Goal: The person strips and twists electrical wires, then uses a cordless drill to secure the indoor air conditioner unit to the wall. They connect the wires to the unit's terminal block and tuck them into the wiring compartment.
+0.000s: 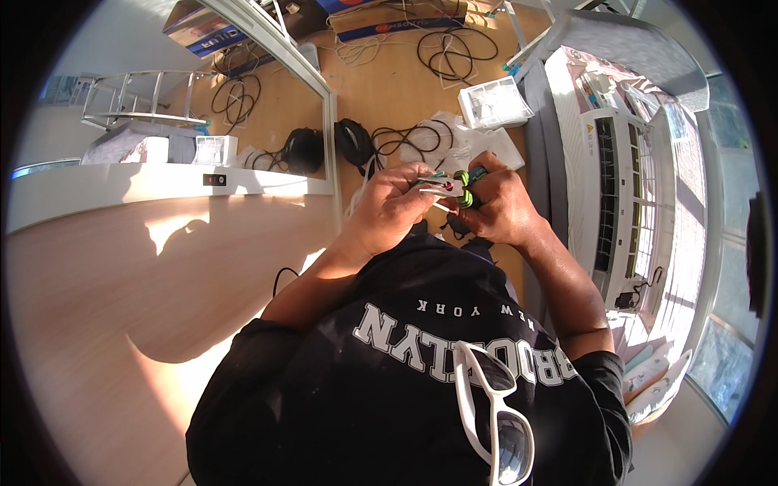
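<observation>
In front of my chest, my right hand (504,201) is closed round the green-and-black handles of a pair of pliers (448,187). Their metal jaws point left, toward my other hand. My left hand (394,201) is pinched, its thumb and fingertips right at the jaws. A thin white piece, like a cable end, shows just below the jaws, and a bit of green shows above them. What exactly my left fingers pinch is mostly hidden, and I cannot tell whether the jaws touch it.
An opened white air conditioner unit (622,194) lies on the right beside a grey upholstered edge (541,138). Black cable (413,142), plastic wrapping (494,146) and a white box (494,103) lie on the floor ahead. A mirror frame (331,130) rises at left. Cardboard boxes (397,23) stand at the back.
</observation>
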{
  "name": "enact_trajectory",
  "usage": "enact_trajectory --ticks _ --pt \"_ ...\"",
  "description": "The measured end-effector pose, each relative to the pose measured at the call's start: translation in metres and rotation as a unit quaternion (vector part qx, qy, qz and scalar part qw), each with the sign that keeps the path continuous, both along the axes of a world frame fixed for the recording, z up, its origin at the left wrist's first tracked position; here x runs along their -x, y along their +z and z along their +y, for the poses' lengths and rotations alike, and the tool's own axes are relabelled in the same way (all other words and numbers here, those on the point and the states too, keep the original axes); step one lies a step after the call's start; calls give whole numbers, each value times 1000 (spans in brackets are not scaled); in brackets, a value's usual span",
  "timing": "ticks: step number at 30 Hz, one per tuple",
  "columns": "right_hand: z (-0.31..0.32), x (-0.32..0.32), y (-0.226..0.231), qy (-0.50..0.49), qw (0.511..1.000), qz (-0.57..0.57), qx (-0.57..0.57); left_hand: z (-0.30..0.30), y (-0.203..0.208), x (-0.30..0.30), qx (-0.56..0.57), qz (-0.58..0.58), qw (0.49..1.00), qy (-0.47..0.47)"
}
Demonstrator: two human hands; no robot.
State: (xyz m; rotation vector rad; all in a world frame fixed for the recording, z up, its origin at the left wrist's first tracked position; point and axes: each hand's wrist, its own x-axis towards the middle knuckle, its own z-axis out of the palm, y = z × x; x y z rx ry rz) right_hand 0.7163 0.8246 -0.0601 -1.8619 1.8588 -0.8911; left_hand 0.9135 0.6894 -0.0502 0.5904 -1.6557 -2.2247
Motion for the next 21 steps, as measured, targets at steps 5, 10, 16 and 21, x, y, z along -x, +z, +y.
enact_trajectory --ticks 5,10,16,21 --pt "-7 -16 -3 -11 994 -99 41 -3 -2 -2 -241 -31 970 -11" --pt "1 -43 -1 -104 889 -427 -125 2 -12 13 -347 82 934 33" --pt "-12 -53 -17 -132 640 -754 73 0 -14 29 -403 203 892 -5" --pt "-1 -11 -16 -102 913 -392 -46 -4 -15 21 -312 149 936 -68"
